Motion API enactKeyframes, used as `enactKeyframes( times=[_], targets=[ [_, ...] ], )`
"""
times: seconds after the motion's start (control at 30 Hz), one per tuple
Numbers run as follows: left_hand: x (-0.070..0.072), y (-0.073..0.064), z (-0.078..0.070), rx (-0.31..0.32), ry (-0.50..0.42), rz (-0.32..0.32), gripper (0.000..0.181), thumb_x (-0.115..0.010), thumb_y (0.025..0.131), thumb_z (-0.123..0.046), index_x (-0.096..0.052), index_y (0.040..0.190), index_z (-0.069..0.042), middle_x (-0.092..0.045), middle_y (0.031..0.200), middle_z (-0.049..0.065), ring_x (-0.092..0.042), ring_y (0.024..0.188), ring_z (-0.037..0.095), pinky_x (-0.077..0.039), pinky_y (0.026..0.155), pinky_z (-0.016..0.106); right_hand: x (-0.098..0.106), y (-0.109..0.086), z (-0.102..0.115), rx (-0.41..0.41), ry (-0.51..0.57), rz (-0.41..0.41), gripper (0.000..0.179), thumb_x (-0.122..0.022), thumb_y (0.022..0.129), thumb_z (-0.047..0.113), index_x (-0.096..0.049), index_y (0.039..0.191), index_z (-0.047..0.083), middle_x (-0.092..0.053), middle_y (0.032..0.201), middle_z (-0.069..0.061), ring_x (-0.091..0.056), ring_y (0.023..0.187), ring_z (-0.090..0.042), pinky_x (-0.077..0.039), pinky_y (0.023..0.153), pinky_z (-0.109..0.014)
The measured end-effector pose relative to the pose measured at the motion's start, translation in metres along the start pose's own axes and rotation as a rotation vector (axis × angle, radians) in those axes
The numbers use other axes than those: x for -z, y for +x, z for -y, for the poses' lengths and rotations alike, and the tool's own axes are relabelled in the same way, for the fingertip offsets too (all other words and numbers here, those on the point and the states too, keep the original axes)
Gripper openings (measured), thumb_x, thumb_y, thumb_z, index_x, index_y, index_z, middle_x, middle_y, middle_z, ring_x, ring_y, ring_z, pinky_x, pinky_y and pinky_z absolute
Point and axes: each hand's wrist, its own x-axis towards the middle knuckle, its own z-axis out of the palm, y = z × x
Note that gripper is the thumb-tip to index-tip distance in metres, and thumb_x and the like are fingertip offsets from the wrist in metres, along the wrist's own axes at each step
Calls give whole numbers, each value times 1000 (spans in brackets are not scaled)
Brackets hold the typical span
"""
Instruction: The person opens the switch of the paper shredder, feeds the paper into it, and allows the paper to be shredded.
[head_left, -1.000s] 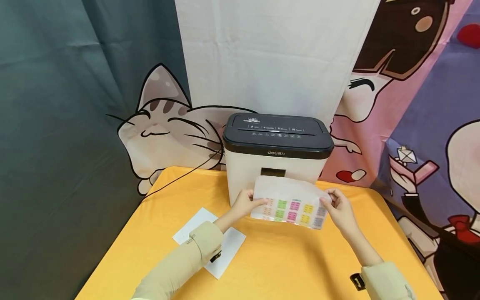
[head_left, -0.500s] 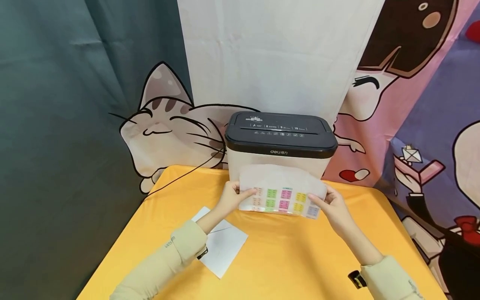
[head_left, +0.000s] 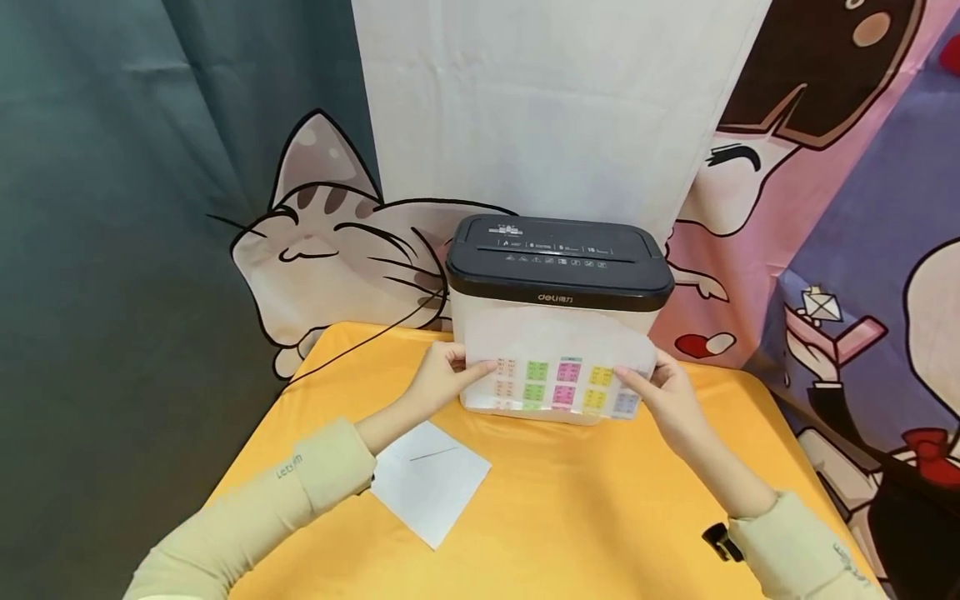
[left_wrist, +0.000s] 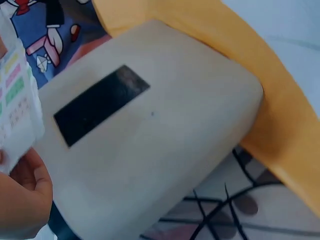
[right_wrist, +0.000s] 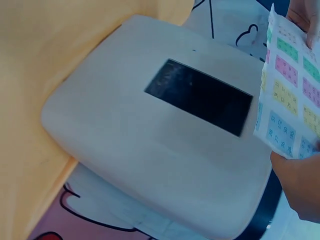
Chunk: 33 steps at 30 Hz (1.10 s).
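Note:
A sheet of paper [head_left: 555, 337] printed with coloured blocks of small figures is held up in front of the paper shredder [head_left: 558, 267]. My left hand [head_left: 438, 379] pinches its left edge, thumb on the printed face. At the right edge my right hand [head_left: 667, 396] pinches it the same way. In the right wrist view the paper [right_wrist: 285, 85] shows a ragged edge and green, pink, yellow and blue blocks. The shredder has a dark lid with a narrow slot and a pale bin; the paper covers much of the bin's front in the head view.
A white sheet [head_left: 435, 483] with a dark line across it lies on the yellow tablecloth [head_left: 585, 517], partly under my left forearm. A dark cord [head_left: 367, 346] runs left from the shredder. A printed curtain [head_left: 555, 108] hangs close behind.
Both hands have raised the printed paper and shifted it left, from below the shredder's window to just under its lid. My left forearm has swung left, uncovering more of the white sheet.

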Motion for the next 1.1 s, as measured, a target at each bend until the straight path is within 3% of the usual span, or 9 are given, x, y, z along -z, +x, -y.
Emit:
enactKeyframes(
  times=[0.2,0.53,0.87,0.97,1.1],
  targets=[
    [14,9,-9,-45,59,1,16,-69,84,-8,-72,93,6,-72,88,20,-67,71,11,-53,65,22,1,7,13,55,16,1,26,-56,91,-2,-66,95,22,-72,86,13,-67,75,-2,-54,69,-18],
    [25,16,-17,-40,41,-21,16,-69,84,-5,-71,91,9,-71,88,24,-64,67,5,-52,62,19,-3,11,17,-47,-67,85,24,-57,92,3,-63,99,25,-71,90,16,-68,81,-2,-53,74,-17],
    [47,39,-38,-69,43,74,17,-69,83,-3,-70,94,10,-70,90,25,-61,66,2,-51,63,21,-3,28,38,43,-199,31,21,-60,90,4,-65,95,24,-70,84,20,-67,76,2,-52,69,-14],
    [49,48,-43,-56,67,78,16,-71,82,-5,-71,90,8,-72,83,18,-63,66,6,-54,65,28,2,31,45,54,-199,27,20,-60,90,5,-66,94,24,-70,83,19,-67,75,2,-53,68,-14],
    [57,55,-49,-54,117,59,14,-73,81,-7,-68,79,6,-65,66,3,-56,59,9,-52,60,27,4,39,50,63,-188,23,18,-61,90,6,-66,90,23,-70,80,17,-66,73,1,-54,66,-15]
  ],
)
